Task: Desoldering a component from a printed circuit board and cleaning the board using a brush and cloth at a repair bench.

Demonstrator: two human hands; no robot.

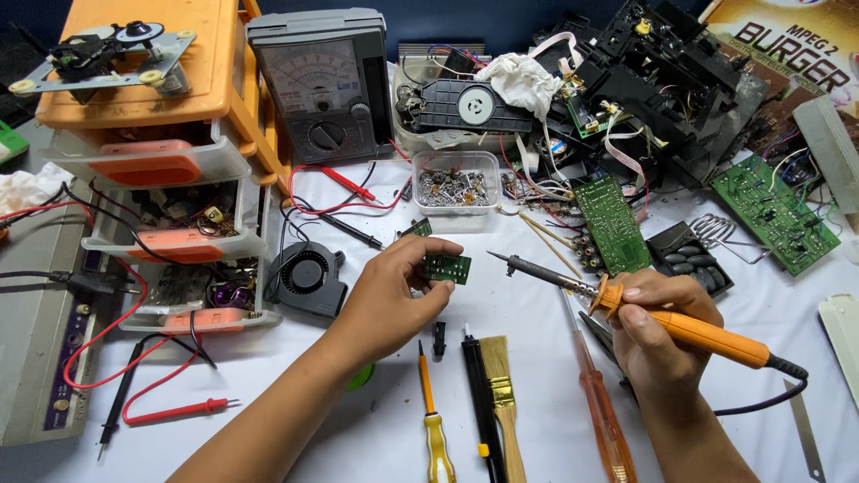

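**Small board held up, iron tip not yet on it**

The fingers [428, 255] of the left hand [394, 300] pinch a small green circuit board [447, 268] by its left end, thumb on the near edge and fingertips curled over the far one, so that it sits lifted off the tabletop [358, 420], near the centre of the view. The right hand [658, 326] is clenched pen-fashion around the orange handle of a soldering iron [626, 309], fingers close to the collar. The metal tip points toward ten o'clock and ends just short of the board, apart from it. By my judgement the joint work on this board has not begun at this instant: no contact, no smoke, no solder wire in either hand.

The board is a short rectangle, dark green, with a few pale solder pads; finer detail is too small to tell.

At six o'clock from the hands lie a yellow-handled screwdriver [434, 420], a black pen-shaped tool [481, 407], a flat paintbrush [503, 394] and an amber-handled screwdriver [601, 407]. At nine o'clock sits a black blower fan [307, 273]; at twelve o'clock a clear tub of small parts [455, 183], with an analogue multimeter [320, 85] beyond it. A larger green board [610, 224] lies at one o'clock.
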